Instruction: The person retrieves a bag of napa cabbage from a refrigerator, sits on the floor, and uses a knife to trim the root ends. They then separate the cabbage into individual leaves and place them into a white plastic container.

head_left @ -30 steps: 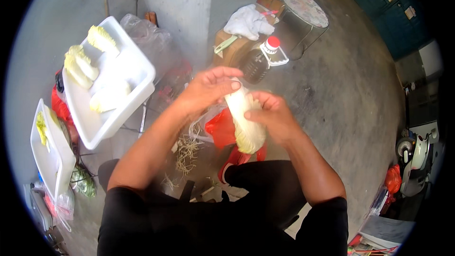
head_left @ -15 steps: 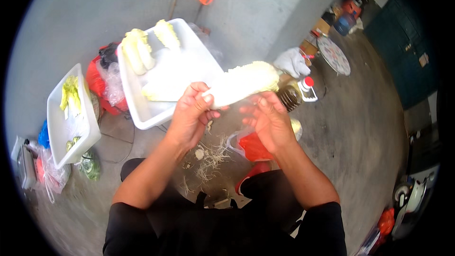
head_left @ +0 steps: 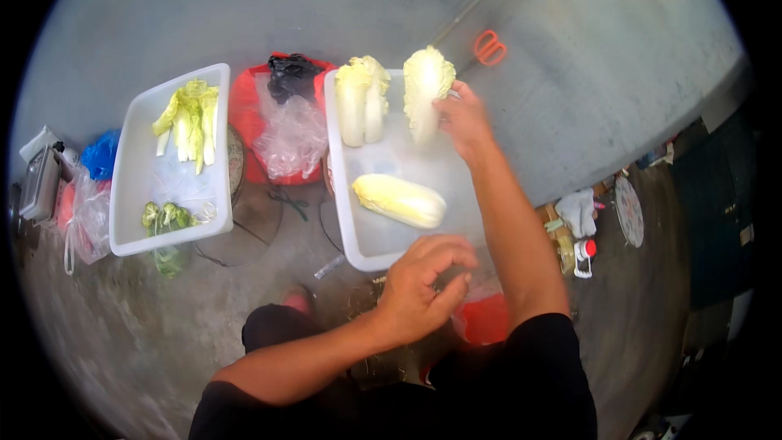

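My right hand [head_left: 463, 122] grips a napa cabbage [head_left: 427, 91] at the upper right of a white plastic tray [head_left: 358, 253]. In that tray, pale cabbages [head_left: 362, 102] stand out at the upper left and a yellowish one [head_left: 399, 200] lies lower down. Below the tray's lower right part, my left hand [head_left: 423, 285] is empty, its fingers bent and apart.
A second white tray [head_left: 126, 195] at left holds leaves [head_left: 186, 122] and broccoli [head_left: 167, 216]. Between the trays are red bags [head_left: 248, 114]. A red bag [head_left: 481, 318] lies below my hands. At right are a capped jug [head_left: 584, 265] and round stool [head_left: 629, 212]. Orange-handled scissors [head_left: 489, 47] are by the wall.
The view has swung left toward the trays. My left hand has released the cabbage that both hands held, and my right hand has moved it up into the larger tray.
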### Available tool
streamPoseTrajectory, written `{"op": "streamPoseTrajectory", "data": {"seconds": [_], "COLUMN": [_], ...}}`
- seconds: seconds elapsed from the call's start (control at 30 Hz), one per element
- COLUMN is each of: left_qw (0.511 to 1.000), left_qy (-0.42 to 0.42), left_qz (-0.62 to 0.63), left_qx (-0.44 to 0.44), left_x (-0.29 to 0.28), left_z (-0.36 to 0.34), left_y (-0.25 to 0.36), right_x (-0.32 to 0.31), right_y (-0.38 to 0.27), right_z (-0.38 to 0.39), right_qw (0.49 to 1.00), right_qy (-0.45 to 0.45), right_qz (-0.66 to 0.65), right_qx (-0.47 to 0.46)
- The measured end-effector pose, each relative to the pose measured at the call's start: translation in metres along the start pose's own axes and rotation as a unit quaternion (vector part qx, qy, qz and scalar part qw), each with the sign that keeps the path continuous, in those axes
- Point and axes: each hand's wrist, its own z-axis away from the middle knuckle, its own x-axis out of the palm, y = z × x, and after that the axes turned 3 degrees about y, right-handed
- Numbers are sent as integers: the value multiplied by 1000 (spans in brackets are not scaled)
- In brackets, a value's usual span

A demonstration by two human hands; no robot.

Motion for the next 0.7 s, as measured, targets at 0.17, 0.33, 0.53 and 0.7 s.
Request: {"op": "streamPoseTrajectory", "data": {"seconds": [0.17,0.33,0.53,0.7], "left_qw": [1000,998,993,993], "left_qy": [0,-8,-30,-32], "left_qz": [9,57,106,108], "left_qx": [6,-31,-45,-19], "left_x": [-13,-20,-14,-6], "left_z": [-8,-17,-25,-28], "left_y": [-7,-10,-16,-22], "right_x": [26,24,21,16], "right_y": [46,72,59,77], "right_z": [-66,-78,-64,-73], "right_qw": [992,981,988,987], "right_qy": [44,48,27,62], "right_qz": [117,174,118,139], "right_qx": [20,67,91,42]}}
